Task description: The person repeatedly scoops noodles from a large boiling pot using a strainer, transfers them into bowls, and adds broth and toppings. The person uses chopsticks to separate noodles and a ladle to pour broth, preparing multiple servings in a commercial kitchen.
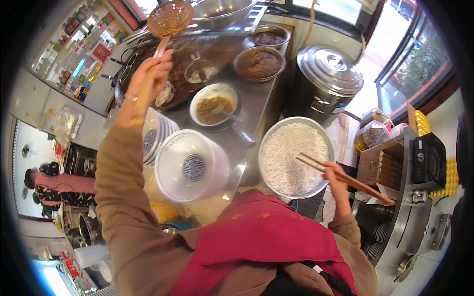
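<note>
- Gripping a wicker strainer [170, 20] in the closed left hand [159, 74], ahead and leftward.
- Holding chopsticks [364, 188] in the narrowly closed right hand [336, 178], over a basin [261, 164] of noodles [289, 148].
- Seen near the basin: a white tub [173, 158], left; a lidded pot [330, 74], beyond.
- Aiming the strainer lengthwise away, the chopsticks diagonally leftward.

Just right of the silver steel counter [261, 106]: thin white noodles [291, 153] in a round silver metal basin [330, 148], before a tall silver lidded steel pot [330, 74]. Left of the noodles, a round white plastic tub [185, 148]; behind it, on the counter, a round white bowl [213, 90].
</note>
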Demonstrator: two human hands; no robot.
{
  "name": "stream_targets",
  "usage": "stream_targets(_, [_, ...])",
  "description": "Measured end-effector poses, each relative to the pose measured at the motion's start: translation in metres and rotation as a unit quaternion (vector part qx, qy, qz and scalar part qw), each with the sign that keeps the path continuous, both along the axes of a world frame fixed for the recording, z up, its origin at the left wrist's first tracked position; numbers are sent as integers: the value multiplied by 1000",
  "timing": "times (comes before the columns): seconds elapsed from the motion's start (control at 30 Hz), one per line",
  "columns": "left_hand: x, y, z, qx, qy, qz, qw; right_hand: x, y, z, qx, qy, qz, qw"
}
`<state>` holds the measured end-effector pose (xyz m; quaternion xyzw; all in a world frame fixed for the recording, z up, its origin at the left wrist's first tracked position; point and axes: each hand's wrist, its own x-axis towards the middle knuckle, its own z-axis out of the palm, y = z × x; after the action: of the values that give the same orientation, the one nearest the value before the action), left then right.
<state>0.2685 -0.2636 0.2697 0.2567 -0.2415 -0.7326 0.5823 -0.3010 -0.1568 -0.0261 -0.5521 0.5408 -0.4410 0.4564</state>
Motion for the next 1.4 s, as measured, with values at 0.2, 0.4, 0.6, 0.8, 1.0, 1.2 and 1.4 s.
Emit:
stream_targets(0.2, [-94,92,9,-61,-303,117,944,-7,-19,-94,86,278,198,936])
stream_targets(0.4, [-229,155,-47,190,70,-187,961,-19,-4,-191,-62,249,220,941])
stream_targets(0.6, [-331,144,-190,222,-158,-225,935,-40,-18,-185,34,330,332,883])
stream_targets(0.8, [-324,153,-315,-21,-661,-283,694,-73,-44,-37,46,354,352,865])
stream_targets(1.0, [-239,270,-316,61,-466,-182,864,71,-27,128,-139,163,388,896])
stream_targets(1.2, [-140,431,-294,159,-411,57,896,274,-12,228,-240,88,425,868])
stream_targets(1.4, [-78,535,-282,201,-369,208,883,453,-52,256,-505,210,386,743])
